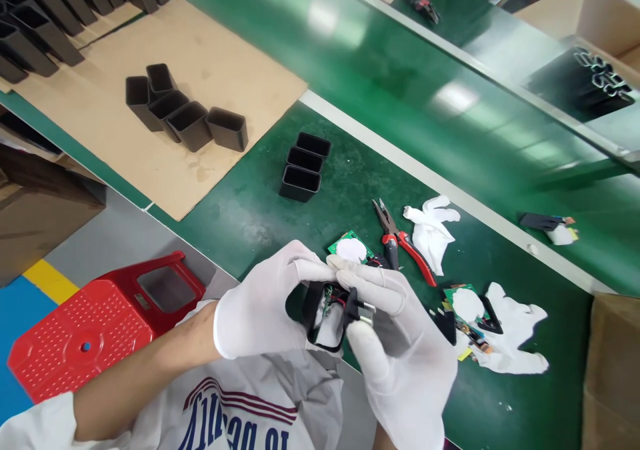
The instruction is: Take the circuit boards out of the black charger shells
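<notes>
My left hand (273,303), in a white glove, is closed around a black plastic case (311,313). Inside the case's open end show a green circuit board, thin red wires and a white piece. Between the fingers and thumb of my right hand (407,343), also gloved, is a black plug cap (351,309) with metal prongs pointing right. The cap sits at the case's opening, tilted beside it. Just beyond my fingers lies a green circuit board with a white round pad (351,249), partly hidden by my hands.
Red-handled pliers (397,237) and white gloves (434,230) lie ahead on the green table. More boards (467,303) are at right. Three black cases (303,182) stand mid-table, others (187,125) on cardboard (215,57). A red stool (95,330) is at left, a carton (613,370) at right.
</notes>
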### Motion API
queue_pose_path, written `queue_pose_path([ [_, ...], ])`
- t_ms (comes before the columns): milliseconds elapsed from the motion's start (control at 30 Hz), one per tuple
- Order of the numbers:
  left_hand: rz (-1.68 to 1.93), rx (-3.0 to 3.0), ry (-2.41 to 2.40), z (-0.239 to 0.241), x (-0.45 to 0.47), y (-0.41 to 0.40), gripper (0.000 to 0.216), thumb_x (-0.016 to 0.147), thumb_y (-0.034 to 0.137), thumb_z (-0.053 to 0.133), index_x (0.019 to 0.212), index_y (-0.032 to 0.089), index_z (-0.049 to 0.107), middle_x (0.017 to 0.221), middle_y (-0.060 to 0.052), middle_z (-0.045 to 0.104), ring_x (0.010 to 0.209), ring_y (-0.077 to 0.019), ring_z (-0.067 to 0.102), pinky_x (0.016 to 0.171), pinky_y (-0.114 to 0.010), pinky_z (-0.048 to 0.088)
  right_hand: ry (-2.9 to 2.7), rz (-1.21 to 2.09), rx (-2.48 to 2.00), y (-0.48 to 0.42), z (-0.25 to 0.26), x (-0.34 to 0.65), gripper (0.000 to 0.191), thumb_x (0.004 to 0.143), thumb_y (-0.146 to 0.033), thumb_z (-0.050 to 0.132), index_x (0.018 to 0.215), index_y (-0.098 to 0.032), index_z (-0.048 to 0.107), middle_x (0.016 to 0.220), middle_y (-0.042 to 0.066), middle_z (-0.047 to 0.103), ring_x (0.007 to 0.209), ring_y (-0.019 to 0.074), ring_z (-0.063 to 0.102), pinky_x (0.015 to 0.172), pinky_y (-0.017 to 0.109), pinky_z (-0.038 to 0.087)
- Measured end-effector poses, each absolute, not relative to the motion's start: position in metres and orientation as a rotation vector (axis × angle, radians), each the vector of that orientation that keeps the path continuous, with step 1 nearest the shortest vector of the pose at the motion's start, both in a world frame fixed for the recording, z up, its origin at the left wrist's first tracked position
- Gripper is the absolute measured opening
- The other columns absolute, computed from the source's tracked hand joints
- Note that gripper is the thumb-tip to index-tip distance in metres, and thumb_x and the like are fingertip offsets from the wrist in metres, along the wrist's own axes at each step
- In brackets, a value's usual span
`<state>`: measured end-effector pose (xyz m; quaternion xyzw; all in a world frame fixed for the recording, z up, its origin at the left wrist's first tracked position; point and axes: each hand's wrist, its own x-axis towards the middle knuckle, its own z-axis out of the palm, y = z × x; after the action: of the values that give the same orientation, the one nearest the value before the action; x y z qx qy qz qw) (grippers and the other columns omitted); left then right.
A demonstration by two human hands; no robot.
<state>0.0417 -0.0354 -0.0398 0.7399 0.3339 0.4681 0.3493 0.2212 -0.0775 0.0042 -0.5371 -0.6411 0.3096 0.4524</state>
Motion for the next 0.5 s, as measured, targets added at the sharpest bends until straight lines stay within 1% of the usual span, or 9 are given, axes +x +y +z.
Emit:
queue_pose_path([
  [67,1.254,1.906,0.915,-0.039,0.04,-0.036,0.049,0.083,0.023,0.084,0.125,0.027,0.06,0.104,0.0,0.075,0.09,-0.0192,0.075,0.075,-0.033,0.065,-1.484,0.803,-1.33,-0.075,0.002,0.214,0.027,0.102,-0.033,0.077,0.128,-0.03,0.08,0.125,0.007,0.082,0.117,0.0302,0.077,0.099,0.051,0.066],
  [100,1.234,1.893,0.939,-0.038,0.037,-0.036,0.052,0.082,0.026,0.087,0.126,0.027,0.06,0.106,-0.001,0.075,0.092,-0.0197,0.075,0.077,-0.034,0.066,-1.429,0.765,-1.333,-0.075,0.001,0.21,0.025,0.104,-0.034,0.074,0.127,-0.03,0.081,0.123,0.007,0.083,0.115,0.0308,0.077,0.099,0.052,0.065],
  [200,1.138,1.849,0.991,-0.034,0.022,-0.035,0.065,0.078,0.029,0.096,0.133,0.027,0.062,0.115,-0.005,0.073,0.101,-0.0224,0.076,0.085,-0.037,0.067,-1.327,0.427,-1.317,-0.078,-0.003,0.195,0.024,0.107,-0.032,0.067,0.126,-0.029,0.082,0.113,0.007,0.082,0.103,0.0307,0.076,0.09,0.054,0.064],
  [233,1.132,1.834,1.008,-0.033,0.015,-0.034,0.067,0.077,0.029,0.097,0.134,0.026,0.062,0.117,-0.006,0.073,0.102,-0.0228,0.076,0.086,-0.038,0.067,-1.376,0.304,-1.276,-0.081,-0.005,0.19,0.027,0.104,-0.029,0.07,0.129,-0.029,0.081,0.11,0.007,0.081,0.097,0.0292,0.076,0.084,0.051,0.064],
  [267,1.139,1.819,1.037,-0.032,0.009,-0.033,0.067,0.077,0.028,0.097,0.134,0.026,0.062,0.117,-0.006,0.072,0.102,-0.0225,0.076,0.086,-0.038,0.067,-1.458,0.212,-1.238,-0.084,-0.006,0.185,0.035,0.099,-0.024,0.077,0.133,-0.031,0.08,0.108,0.006,0.08,0.092,0.0276,0.075,0.079,0.049,0.065],
  [333,1.189,1.792,1.106,-0.031,-0.001,-0.031,0.061,0.081,0.025,0.093,0.133,0.027,0.062,0.116,-0.005,0.071,0.1,-0.0214,0.077,0.085,-0.037,0.067,-1.672,0.145,-1.193,-0.09,-0.009,0.174,0.063,0.085,-0.011,0.088,0.142,-0.034,0.075,0.108,0.004,0.077,0.087,0.025,0.074,0.072,0.046,0.066],
  [367,1.206,1.784,1.134,-0.031,-0.006,-0.03,0.058,0.083,0.023,0.09,0.133,0.027,0.062,0.117,-0.005,0.07,0.1,-0.0213,0.077,0.085,-0.037,0.068,-1.735,0.135,-1.202,-0.092,-0.011,0.167,0.07,0.081,-0.006,0.089,0.143,-0.035,0.074,0.109,0.004,0.077,0.086,0.0247,0.074,0.072,0.045,0.066],
  [433,1.25,1.786,1.18,-0.032,-0.014,-0.027,0.051,0.087,0.019,0.082,0.133,0.026,0.062,0.118,-0.006,0.068,0.102,-0.021,0.077,0.086,-0.037,0.069,-1.791,0.119,-1.206,-0.092,-0.018,0.152,0.072,0.081,-0.002,0.088,0.143,-0.035,0.073,0.11,0.005,0.076,0.087,0.0247,0.074,0.069,0.044,0.067],
  [500,1.328,1.794,1.221,-0.034,-0.022,-0.024,0.046,0.09,0.02,0.08,0.133,0.026,0.062,0.118,-0.007,0.067,0.101,-0.0211,0.077,0.084,-0.037,0.069,-1.779,0.106,-1.187,-0.087,-0.028,0.138,0.067,0.085,-0.004,0.086,0.142,-0.037,0.074,0.108,0.005,0.076,0.087,0.0255,0.075,0.067,0.043,0.068],
])
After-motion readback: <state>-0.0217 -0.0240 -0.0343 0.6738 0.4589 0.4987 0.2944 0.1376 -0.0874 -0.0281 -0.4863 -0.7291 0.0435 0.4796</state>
